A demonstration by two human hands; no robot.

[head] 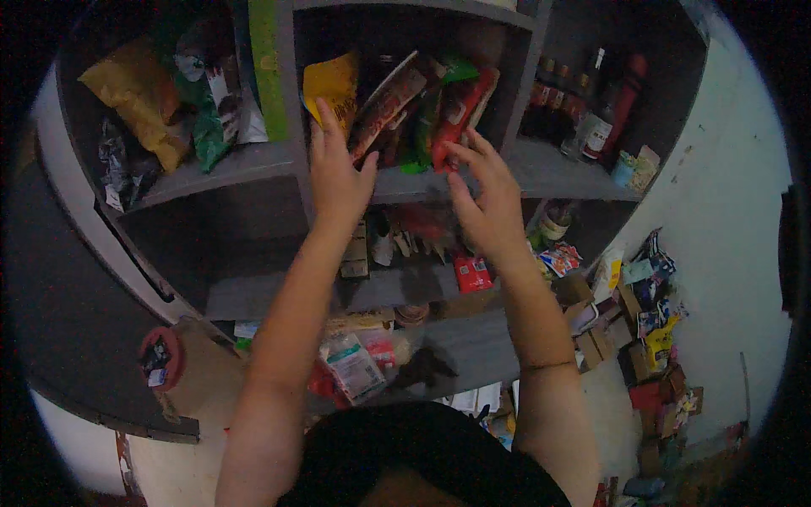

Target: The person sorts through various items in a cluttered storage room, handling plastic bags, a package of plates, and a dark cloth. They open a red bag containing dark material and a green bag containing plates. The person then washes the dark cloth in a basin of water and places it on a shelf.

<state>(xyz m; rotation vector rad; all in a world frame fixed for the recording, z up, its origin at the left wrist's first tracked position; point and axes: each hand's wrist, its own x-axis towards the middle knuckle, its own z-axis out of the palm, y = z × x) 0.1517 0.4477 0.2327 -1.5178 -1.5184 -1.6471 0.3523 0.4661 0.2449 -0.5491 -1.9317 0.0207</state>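
My left hand (340,168) lies palm-in against the front of a yellow packet (333,85) in the middle cubby of a grey shelf unit, thumb spread from the fingers. At the cubby's right side, my right hand (486,187) has its fingertips at the edge of a red packet (457,123); thumb and fingers are apart, and I cannot tell how firmly they touch. Between the hands lean a brown-and-white flat packet (396,95) and a green packet (426,127), tilted to the right.
Crumpled yellow-brown and green bags (142,101) fill the left cubby. Bottles (595,133) stand in the right one. Lower shelves hold a red box (473,274) and a plastic-wrapped pack (356,367). Cardboard boxes (595,348) pile by the wall. A pink bin (172,358) stands left.
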